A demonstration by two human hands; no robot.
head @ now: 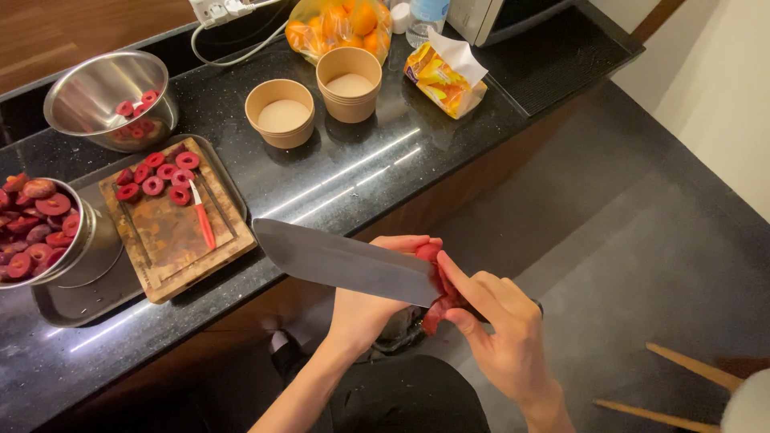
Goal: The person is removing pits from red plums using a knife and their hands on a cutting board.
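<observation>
A broad steel kitchen knife with a wide grey blade (345, 262) is held in the right hand (501, 329), the fingers closed round its mostly hidden handle and the index finger laid along the spine. A dark red plum piece (437, 289) is pinched against the heel of the blade by the left hand (373, 301), whose fingers are curled shut around the fruit; the two hands are pressed close together, off the edge of the black stone counter (361, 160) and over the floor. The fruit is judged soft, wet and slippery, easily bruised, so it is best gripped by its skin side with the fingertips kept clear of the edge. The knife is judged stiff and fairly heavy. Up and to the left of the hands, a wooden cutting board (172, 228) bearing red plum slices (156, 172) and a small red-handled knife (202, 220) is seen, flanked by two steel bowls (108, 92) of cut fruit.
</observation>
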